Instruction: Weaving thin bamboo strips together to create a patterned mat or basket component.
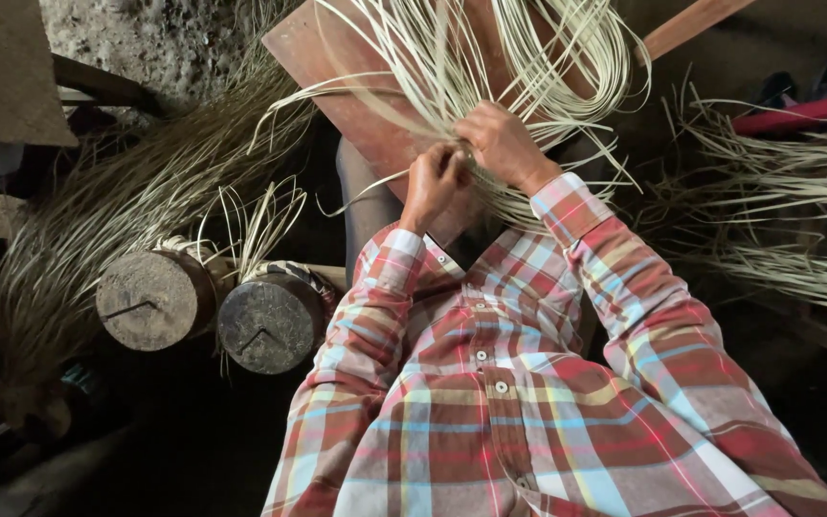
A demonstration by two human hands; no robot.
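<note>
While both hands work close together, the left hand point(433, 182) and right hand point(502, 144) each pinch pale reed strips point(452, 57) fanning above them over a reddish board point(337, 67). Two round log ends point(155, 299) sit well left, below the hands.

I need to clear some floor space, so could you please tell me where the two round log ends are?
The two log ends lie side by side at lower left in the head view, left of the plaid left sleeve.
</note>
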